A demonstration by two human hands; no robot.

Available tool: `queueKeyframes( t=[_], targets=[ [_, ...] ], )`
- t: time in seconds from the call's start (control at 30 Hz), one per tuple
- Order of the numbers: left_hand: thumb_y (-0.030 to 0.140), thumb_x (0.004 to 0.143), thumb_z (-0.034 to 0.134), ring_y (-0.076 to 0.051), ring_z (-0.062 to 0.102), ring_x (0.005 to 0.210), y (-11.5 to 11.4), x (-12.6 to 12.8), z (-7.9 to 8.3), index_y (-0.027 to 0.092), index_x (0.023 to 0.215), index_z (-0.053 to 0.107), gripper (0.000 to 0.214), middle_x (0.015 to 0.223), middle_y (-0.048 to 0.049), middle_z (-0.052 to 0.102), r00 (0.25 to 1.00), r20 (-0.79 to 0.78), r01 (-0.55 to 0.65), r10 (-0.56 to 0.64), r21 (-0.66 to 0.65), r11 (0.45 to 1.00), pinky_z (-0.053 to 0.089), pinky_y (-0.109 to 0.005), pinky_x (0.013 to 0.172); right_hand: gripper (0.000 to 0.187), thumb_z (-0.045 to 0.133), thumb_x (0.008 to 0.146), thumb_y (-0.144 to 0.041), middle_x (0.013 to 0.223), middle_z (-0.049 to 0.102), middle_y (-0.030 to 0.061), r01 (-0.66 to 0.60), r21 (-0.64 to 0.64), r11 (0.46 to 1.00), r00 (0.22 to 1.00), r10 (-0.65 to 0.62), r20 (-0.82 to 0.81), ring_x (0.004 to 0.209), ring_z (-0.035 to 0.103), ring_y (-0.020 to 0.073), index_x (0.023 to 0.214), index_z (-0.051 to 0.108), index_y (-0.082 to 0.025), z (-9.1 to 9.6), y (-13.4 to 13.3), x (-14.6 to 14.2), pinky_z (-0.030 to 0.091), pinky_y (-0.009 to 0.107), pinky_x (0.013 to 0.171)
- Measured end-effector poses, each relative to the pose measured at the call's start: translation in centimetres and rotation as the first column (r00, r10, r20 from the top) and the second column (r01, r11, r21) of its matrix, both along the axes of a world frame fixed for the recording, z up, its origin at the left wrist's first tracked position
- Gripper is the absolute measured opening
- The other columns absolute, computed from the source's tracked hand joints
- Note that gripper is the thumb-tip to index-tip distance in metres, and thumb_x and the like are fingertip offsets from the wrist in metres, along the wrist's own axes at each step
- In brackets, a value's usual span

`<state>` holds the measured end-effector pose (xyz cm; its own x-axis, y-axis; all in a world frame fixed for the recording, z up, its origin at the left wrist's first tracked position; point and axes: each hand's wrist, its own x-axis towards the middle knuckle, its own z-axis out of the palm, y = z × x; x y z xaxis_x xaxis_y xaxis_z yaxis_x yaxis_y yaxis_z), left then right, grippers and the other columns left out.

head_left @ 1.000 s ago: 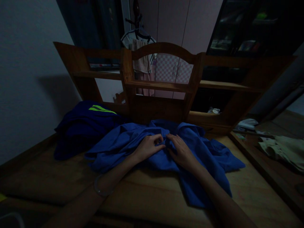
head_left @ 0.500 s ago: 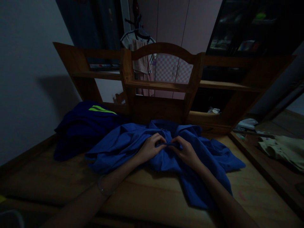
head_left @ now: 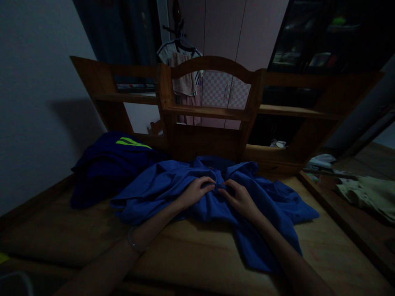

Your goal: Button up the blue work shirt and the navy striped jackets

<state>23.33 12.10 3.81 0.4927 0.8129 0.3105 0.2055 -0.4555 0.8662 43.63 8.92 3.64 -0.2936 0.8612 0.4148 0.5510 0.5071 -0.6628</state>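
A crumpled bright blue shirt (head_left: 160,189) lies spread on a wooden surface (head_left: 191,250). Both my hands rest on its middle, close together. My left hand (head_left: 196,191) has its fingers curled and pinches a fold of the blue cloth. My right hand (head_left: 239,197) pinches the same fold from the other side, fingertips almost touching the left ones. A thin bangle sits on my left wrist (head_left: 133,240).
A darker blue garment with green stripes (head_left: 108,164) lies heaped at the left by the wall. A wooden shelf-like headboard (head_left: 212,111) rises behind the shirt. Beige cloth (head_left: 367,193) lies on the floor at the right. Clothes hang on hangers (head_left: 182,70) behind.
My hands drew together on the shirt's middle; the right hand went from lying flat to pinching the fold. The cloth between them bunched slightly.
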Motion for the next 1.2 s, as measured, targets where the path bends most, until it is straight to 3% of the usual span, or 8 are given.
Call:
queueKeyframes(
  t=[0.13, 0.27, 0.47, 1.0, 1.2],
  targets=[
    [0.035, 0.087, 0.052, -0.019, 0.057, 0.097, 0.1, -0.1, 0.1, 0.016, 0.101, 0.065, 0.027, 0.1, -0.0039, 0.064, 0.999, -0.004, 0.039, -0.039, -0.063, 0.997, 0.041, -0.028, 0.091, 0.027, 0.055, 0.087, -0.042, 0.089, 0.064, 0.0022, -0.046, -0.137, 0.989, 0.992, 0.03, -0.121, 0.081, 0.059, 0.0171, 0.095, 0.062, -0.018, 0.1, 0.1, -0.1, 0.044, 0.026, 0.072],
    [0.039, 0.084, 0.057, -0.018, 0.058, 0.092, 0.0, -0.4, 0.5, 0.015, 0.099, 0.065, 0.029, 0.096, -0.0033, 0.064, 0.993, 0.091, 0.096, -0.077, -0.222, 0.97, 0.045, -0.029, 0.085, 0.032, 0.057, 0.084, -0.046, 0.088, 0.063, 0.0017, -0.161, -0.307, 0.938, 0.95, 0.063, -0.306, 0.081, 0.059, 0.0166, 0.094, 0.062, -0.016, 0.3, 0.2, -0.3, 0.047, 0.025, 0.071],
    [0.037, 0.076, 0.067, -0.021, 0.06, 0.096, -0.4, -0.4, 1.4, 0.015, 0.101, 0.066, 0.034, 0.101, -0.0062, 0.066, 0.99, 0.13, 0.097, -0.056, -0.334, 0.937, 0.046, -0.031, 0.086, 0.035, 0.061, 0.08, -0.049, 0.087, 0.063, 0.0017, -0.2, -0.376, 0.905, 0.917, 0.038, -0.397, 0.079, 0.059, 0.0157, 0.093, 0.063, -0.016, 0.3, 0.2, -0.3, 0.047, 0.025, 0.07],
    [0.036, 0.074, 0.07, -0.02, 0.058, 0.095, -0.3, -0.7, 1.0, 0.014, 0.095, 0.066, 0.03, 0.095, -0.0044, 0.064, 0.994, 0.043, 0.105, -0.098, -0.183, 0.978, 0.044, -0.029, 0.086, 0.029, 0.061, 0.082, -0.044, 0.091, 0.066, 0.0027, -0.078, -0.174, 0.982, 0.98, 0.044, -0.193, 0.083, 0.06, 0.0179, 0.095, 0.065, -0.018, 1.0, -0.3, -0.2, 0.045, 0.027, 0.073],
    [0.035, 0.079, 0.065, -0.018, 0.055, 0.093, -0.6, -0.3, 1.2, 0.015, 0.093, 0.062, 0.025, 0.093, -0.0029, 0.06, 0.995, 0.038, 0.091, -0.089, -0.041, 0.995, 0.042, -0.029, 0.087, 0.023, 0.058, 0.085, -0.041, 0.087, 0.065, 0.0012, -0.094, -0.062, 0.994, 0.993, 0.089, -0.083, 0.079, 0.059, 0.0161, 0.091, 0.065, -0.02, 1.7, -0.7, 0.0, 0.043, 0.025, 0.07]
  ],
)
